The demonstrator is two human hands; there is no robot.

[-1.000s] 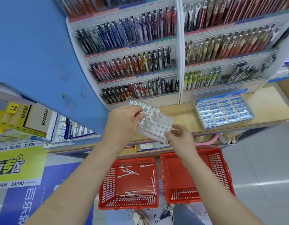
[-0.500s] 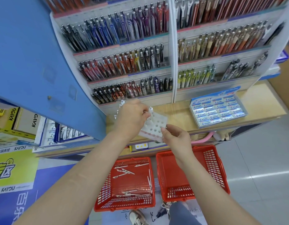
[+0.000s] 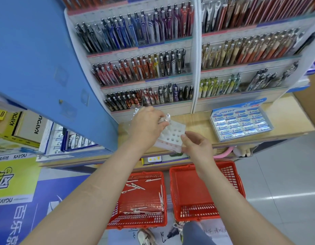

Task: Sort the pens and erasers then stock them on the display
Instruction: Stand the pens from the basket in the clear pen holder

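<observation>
A white pen holder (image 3: 172, 137) with round holes sits tilted over the wooden shelf. My left hand (image 3: 147, 128) grips a bunch of white pens (image 3: 166, 119) at the holder's far left corner; most of the bunch is hidden by the hand. My right hand (image 3: 197, 145) pinches the holder's near right corner. The holes nearest me are empty. Below, the left red basket (image 3: 116, 221) holds several loose white pens (image 3: 135, 187). The right red basket (image 3: 231, 175) looks empty. A blue box of Pilot erasers (image 3: 239, 122) rests on the shelf at right.
A tiered pen display (image 3: 195, 71) filled with several rows of pens rises behind the wooden shelf (image 3: 197, 121). A blue panel (image 3: 38, 59) stands at left, with Kayou boxes (image 3: 20, 126) beside it. A pink tube (image 3: 225, 152) lies under the shelf edge. My shoes (image 3: 146, 236) are by the baskets.
My left hand has gathered the white pens and drawn them out of the holder, leaving empty holes. The view has shifted slightly; my right hand stays on the holder's corner.
</observation>
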